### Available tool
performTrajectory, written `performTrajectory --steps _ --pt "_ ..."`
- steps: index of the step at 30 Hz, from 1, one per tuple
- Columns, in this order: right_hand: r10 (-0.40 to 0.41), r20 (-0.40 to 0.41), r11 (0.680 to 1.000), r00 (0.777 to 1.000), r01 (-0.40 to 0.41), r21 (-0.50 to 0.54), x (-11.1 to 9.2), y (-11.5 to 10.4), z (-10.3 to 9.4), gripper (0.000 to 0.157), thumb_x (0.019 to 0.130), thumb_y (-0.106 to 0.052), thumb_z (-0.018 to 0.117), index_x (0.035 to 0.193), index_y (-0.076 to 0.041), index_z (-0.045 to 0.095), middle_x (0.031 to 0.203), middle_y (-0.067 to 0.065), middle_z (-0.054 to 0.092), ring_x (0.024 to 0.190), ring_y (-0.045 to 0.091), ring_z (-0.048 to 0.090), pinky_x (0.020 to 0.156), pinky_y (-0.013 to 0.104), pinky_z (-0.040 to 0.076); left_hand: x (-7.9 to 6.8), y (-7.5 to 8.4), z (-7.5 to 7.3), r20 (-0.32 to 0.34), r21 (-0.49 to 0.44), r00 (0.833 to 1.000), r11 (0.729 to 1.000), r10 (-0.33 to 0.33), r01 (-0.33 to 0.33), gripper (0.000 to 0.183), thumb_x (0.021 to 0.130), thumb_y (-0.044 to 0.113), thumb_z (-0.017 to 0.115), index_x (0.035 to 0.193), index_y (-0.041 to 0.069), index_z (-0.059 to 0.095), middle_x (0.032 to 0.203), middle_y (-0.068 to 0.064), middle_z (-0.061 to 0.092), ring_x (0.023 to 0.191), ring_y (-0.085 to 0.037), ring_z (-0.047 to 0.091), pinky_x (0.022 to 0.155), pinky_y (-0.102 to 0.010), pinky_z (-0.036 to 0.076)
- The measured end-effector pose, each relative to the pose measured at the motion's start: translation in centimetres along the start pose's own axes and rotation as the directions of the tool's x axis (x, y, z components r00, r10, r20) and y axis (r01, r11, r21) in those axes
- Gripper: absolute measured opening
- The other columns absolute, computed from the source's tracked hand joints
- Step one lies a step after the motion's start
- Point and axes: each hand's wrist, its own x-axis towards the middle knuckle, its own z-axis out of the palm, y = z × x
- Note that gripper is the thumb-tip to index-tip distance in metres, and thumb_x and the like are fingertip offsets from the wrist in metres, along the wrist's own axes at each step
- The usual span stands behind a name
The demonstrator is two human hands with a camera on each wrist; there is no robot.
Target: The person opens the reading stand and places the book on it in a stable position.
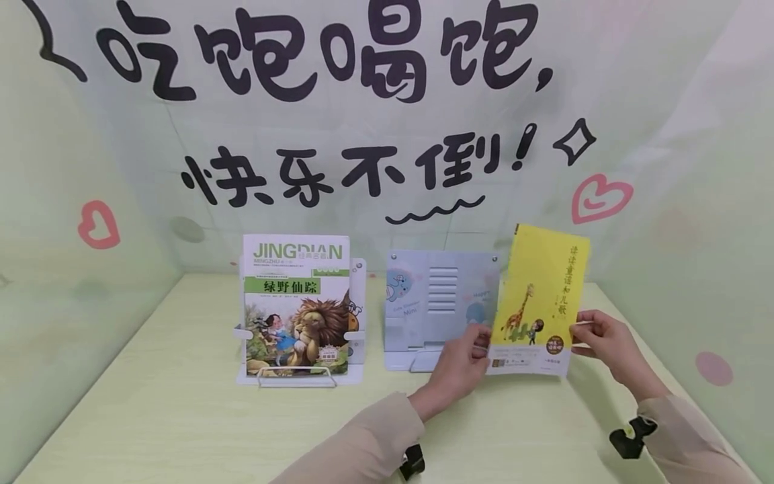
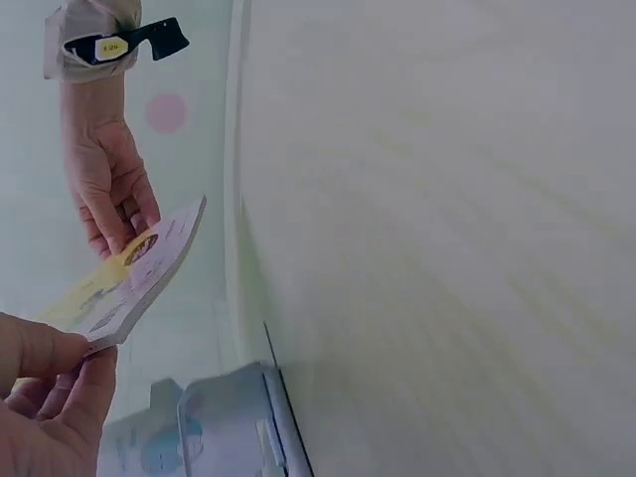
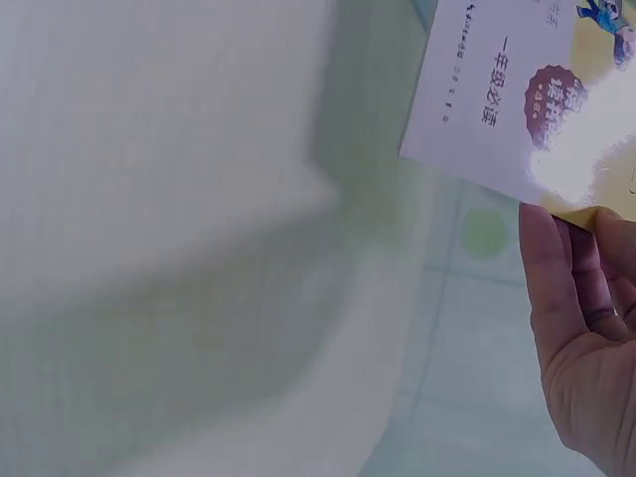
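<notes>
A yellow book (image 1: 538, 296) with a giraffe on its cover is held upright between both hands, tilted slightly, above the table's right part. The left hand (image 1: 457, 366) pinches its lower left edge, thumb on the front cover. On the opposite edge, the right hand (image 1: 611, 349) grips the book between thumb and fingers. In the left wrist view, the book's white lower end and page block (image 2: 149, 283) show. Just left of the book stands a light blue book stand (image 1: 441, 296) with a slotted back; the left hand overlaps its lower right corner in the head view.
On the left, a white book stand (image 1: 358, 316) carries a book with a lion (image 1: 296, 309) on its cover, behind a wire rest. The pale table (image 1: 242, 437) ends at a printed fabric backdrop (image 1: 387, 121) with side walls left and right.
</notes>
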Motion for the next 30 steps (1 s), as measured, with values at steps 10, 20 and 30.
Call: performTrajectory --steps 10,20,30 --pt "-0.177 -0.154 0.976 0.972 0.193 0.099 2.3 -5.3 4.5 0.020 0.093 -0.008 0.058 0.106 0.006 0.054 0.084 -0.014 0.062 0.076 0.000 0.064 0.065 0.020 0.056 1.7 -1.2 -6.1 -0.240 0.111 0.968 0.992 0.077 -0.052 0.039 0.082 -0.009 0.063 0.117 0.006 0.057 0.095 -0.009 0.065 0.085 -0.017 0.062 0.073 -0.018 0.052" --pt "-0.252 -0.236 0.959 0.939 0.275 0.071 4.9 -7.9 8.4 0.022 0.091 -0.003 0.059 0.107 0.011 0.053 0.085 -0.008 0.059 0.075 0.000 0.059 0.066 0.020 0.055 2.5 -2.1 -10.4 -0.388 0.215 0.907 0.973 0.165 -0.085 0.027 0.085 -0.004 0.064 0.111 0.004 0.061 0.096 -0.011 0.067 0.087 -0.020 0.065 0.075 -0.027 0.055" --pt "-0.246 -0.216 0.963 0.945 0.263 0.057 5.6 -7.2 10.5 0.020 0.090 0.000 0.060 0.105 0.012 0.056 0.098 0.022 0.058 0.076 0.001 0.058 0.067 0.020 0.055 2.4 -3.6 -11.3 -0.435 0.226 0.884 0.971 0.169 -0.074 0.031 0.082 -0.008 0.064 0.111 0.004 0.060 0.096 -0.012 0.067 0.085 -0.021 0.065 0.073 -0.028 0.055"
